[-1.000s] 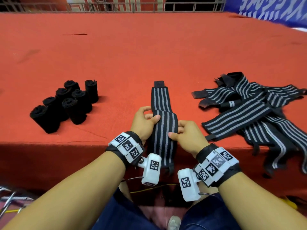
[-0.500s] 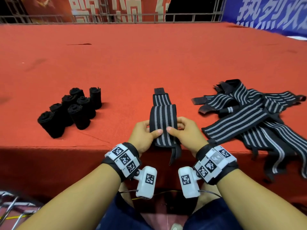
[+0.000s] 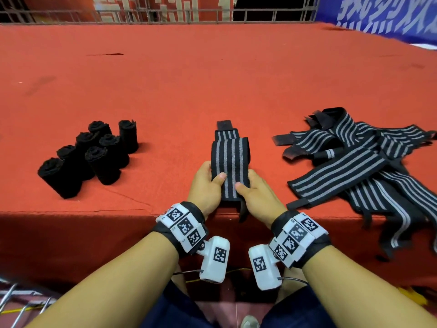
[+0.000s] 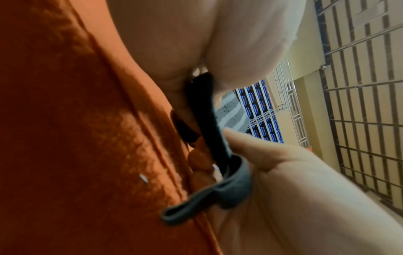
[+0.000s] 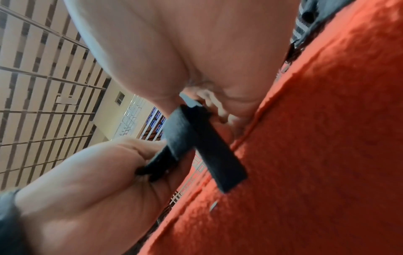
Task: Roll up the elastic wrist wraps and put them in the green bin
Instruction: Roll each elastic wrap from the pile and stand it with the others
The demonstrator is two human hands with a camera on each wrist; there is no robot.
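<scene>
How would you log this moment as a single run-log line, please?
left hand: grips striped wrap | right hand: grips same wrap | rolled wraps: seven, left | unrolled pile: right | green bin: unseen

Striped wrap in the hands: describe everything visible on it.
The striped wrap is black elastic-looking fabric with grey lengthwise stripes, folded back over itself, a plain black tab at its far end. It lies on the red surface at the near edge. The left hand and right hand pinch its near end; a black loop hangs over the edge.

No text is legible; the blue banner [image 3: 387, 17] shows only cut-off characters.
</scene>
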